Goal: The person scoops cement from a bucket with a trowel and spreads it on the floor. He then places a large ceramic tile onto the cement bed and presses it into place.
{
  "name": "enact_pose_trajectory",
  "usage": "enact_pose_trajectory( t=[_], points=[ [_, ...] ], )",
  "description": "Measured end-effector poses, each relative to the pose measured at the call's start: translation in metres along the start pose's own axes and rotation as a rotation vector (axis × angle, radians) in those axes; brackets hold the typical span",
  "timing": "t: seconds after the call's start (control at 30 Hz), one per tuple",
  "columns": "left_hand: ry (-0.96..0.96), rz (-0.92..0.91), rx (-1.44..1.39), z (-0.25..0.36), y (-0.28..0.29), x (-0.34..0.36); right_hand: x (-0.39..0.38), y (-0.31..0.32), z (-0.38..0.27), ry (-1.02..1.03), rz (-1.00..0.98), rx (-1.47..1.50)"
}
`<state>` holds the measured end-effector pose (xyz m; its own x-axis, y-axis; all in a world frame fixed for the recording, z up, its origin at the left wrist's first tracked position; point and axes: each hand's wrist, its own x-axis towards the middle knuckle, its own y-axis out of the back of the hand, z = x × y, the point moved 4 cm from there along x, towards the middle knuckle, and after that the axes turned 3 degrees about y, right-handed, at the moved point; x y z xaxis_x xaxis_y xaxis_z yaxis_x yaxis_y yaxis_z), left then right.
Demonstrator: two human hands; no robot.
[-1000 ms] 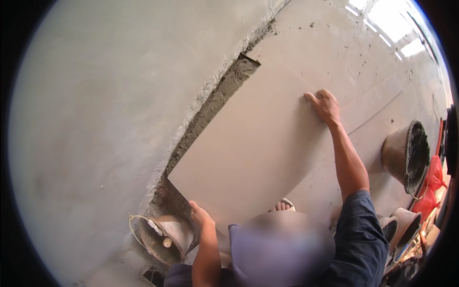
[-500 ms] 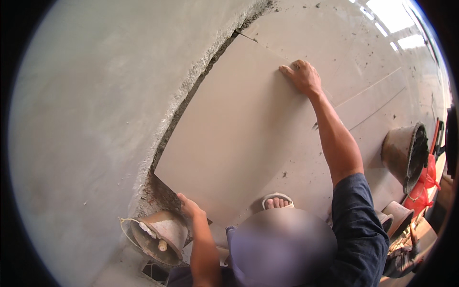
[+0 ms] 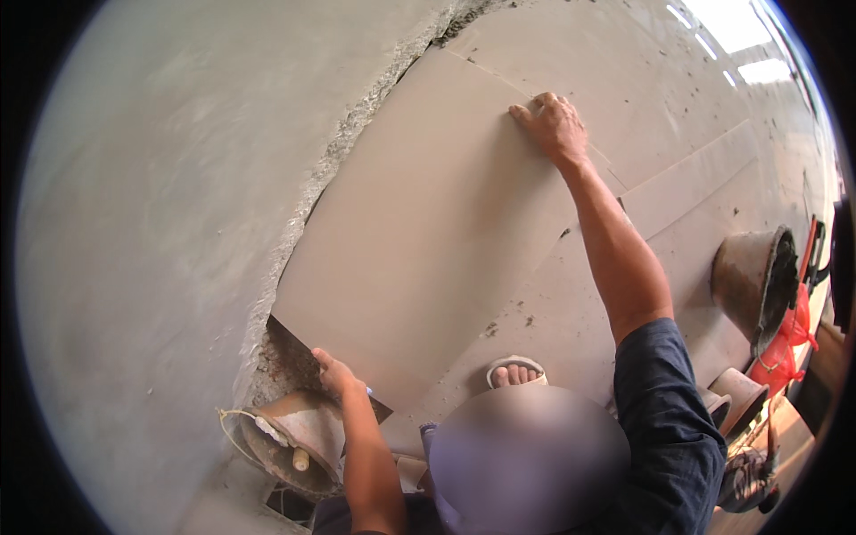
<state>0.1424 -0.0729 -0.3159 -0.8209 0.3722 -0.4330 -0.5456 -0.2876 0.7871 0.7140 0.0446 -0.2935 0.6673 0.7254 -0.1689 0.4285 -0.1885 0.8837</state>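
Note:
A large beige floor tile (image 3: 401, 223) lies along the foot of the wall, its left edge close to the rough plaster. My left hand (image 3: 339, 374) grips the tile's near edge, thumb on top and the other fingers mostly hidden. Something small and blue shows beside that hand, too small to name. At the tile's far right corner is my right hand (image 3: 557, 129), its thumb lying on the surface and its bent fingers closed at the edge. Dark, rough ground (image 3: 299, 352) shows past the near edge, next to my left hand.
The grey wall (image 3: 160, 223) rises on the left. Near my left forearm a dirty bucket (image 3: 312, 428) lies tipped, a tool handle inside. Another mortar-stained bucket (image 3: 749, 281) stands at right, by red plastic bags (image 3: 786, 343). My sandalled foot (image 3: 517, 372) is beside the tile.
The tile has shifted left toward the wall and slightly away from me, and the dark gap along the wall has narrowed. Both hands have moved with it.

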Motion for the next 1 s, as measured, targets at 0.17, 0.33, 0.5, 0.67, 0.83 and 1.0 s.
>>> enact_pose_trajectory(
  t=[0.17, 0.33, 0.5, 0.67, 0.83, 1.0],
  points=[
    [0.014, -0.025, 0.074, 0.003, 0.001, 0.01, -0.018, 0.0, -0.013, 0.135, 0.089, -0.191],
    [0.012, -0.041, 0.056, 0.01, 0.001, -0.004, -0.089, -0.014, 0.0, 0.235, 0.138, -0.147],
    [0.048, -0.008, 0.079, 0.009, -0.003, -0.013, -0.116, -0.036, 0.023, 0.224, 0.104, -0.143],
    [0.036, -0.005, -0.014, 0.002, -0.009, -0.006, -0.107, -0.044, 0.022, 0.275, 0.086, -0.117],
    [0.069, 0.025, 0.04, 0.001, -0.008, -0.002, -0.105, -0.02, 0.038, 0.219, 0.278, -0.171],
    [-0.016, 0.068, 0.058, 0.003, -0.006, -0.009, -0.094, 0.019, 0.102, -0.134, 0.268, -0.053]
  ],
)
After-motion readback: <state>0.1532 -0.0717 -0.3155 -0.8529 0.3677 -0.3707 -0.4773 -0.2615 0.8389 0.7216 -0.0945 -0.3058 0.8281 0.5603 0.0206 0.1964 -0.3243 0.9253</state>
